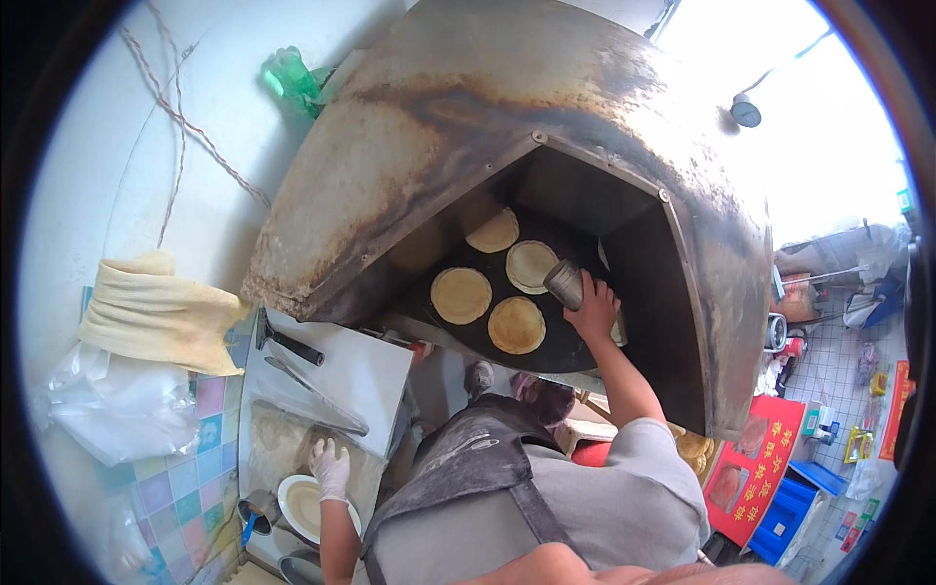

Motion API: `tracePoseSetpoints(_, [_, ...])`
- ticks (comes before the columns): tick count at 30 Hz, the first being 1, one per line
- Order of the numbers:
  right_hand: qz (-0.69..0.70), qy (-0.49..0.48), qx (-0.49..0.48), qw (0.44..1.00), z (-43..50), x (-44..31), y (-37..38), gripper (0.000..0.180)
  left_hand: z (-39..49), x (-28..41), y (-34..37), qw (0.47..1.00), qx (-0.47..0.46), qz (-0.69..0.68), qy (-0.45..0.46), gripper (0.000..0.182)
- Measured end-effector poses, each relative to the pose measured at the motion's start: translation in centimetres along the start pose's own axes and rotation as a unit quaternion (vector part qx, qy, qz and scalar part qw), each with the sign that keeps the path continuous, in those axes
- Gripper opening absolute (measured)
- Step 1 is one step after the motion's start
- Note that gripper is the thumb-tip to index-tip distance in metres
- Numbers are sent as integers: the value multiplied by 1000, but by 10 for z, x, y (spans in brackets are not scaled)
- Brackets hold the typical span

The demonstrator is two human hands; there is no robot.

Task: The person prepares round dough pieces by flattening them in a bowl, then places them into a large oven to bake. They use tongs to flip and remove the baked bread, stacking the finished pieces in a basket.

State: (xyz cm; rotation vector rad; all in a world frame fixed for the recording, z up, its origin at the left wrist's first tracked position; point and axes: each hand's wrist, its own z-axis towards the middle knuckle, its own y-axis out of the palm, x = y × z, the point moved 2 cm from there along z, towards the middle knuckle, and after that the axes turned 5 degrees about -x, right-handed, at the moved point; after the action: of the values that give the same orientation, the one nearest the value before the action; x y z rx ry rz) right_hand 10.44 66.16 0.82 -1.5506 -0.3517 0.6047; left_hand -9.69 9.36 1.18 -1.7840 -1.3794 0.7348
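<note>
My bare right hand (594,306) grips a ribbed metal canister (564,284), held tilted inside the hooded oven (526,95). It is close above one of several round flatbreads (530,266) on a dark round griddle (431,336). A more browned flatbread (517,325) lies near the griddle's front edge; another pale one (461,295) is to its left. Farther right, other flatbreads are partly hidden by my hand and the hood wall. At the left counter, my left hand (330,468) wears a thin white glove. Its fingers are apart and hold nothing, beside a white oval dish (298,504).
Metal tongs (318,395) and a black-handled scraper (292,346) lie on the left counter (365,358). A metal cup (259,508) with a blue handle stands beside the dish. A cloth (157,314) hangs on the left wall. Blue crates (782,519) and a red sign (757,468) are at right.
</note>
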Motion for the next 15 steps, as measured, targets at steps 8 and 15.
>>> tracePoseSetpoints(8, [159,-79,67,982,-48,-38,-28,87,-3,-4,-3,999,-7,-2,36,49])
tracePoseSetpoints(15, [442,-290,-137,837,-149,-238,-37,92,-8,-15,-6,992,67,25,108,42])
